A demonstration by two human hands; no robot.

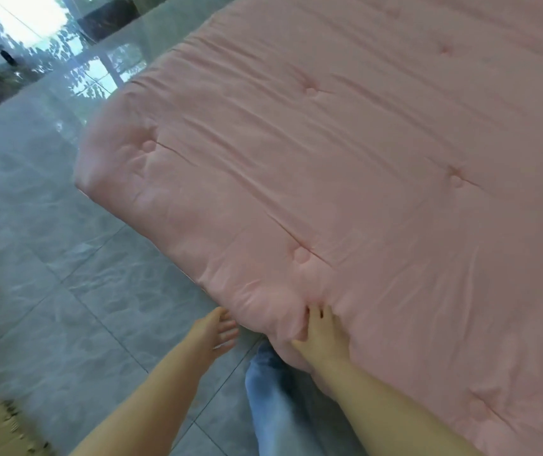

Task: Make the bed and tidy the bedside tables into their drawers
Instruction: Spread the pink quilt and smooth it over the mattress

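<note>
Gripping the pink quilt [329, 192] edge — right hand [317, 337]; left hand [214, 334] relaxed.

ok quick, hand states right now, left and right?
Left hand: open, fingers extended, holding nothing.
Right hand: gripping the edge of the pink quilt.

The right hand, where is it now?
In the head view, the right hand grips the near edge of the pink quilt, lower centre, right of the open left hand.
</note>
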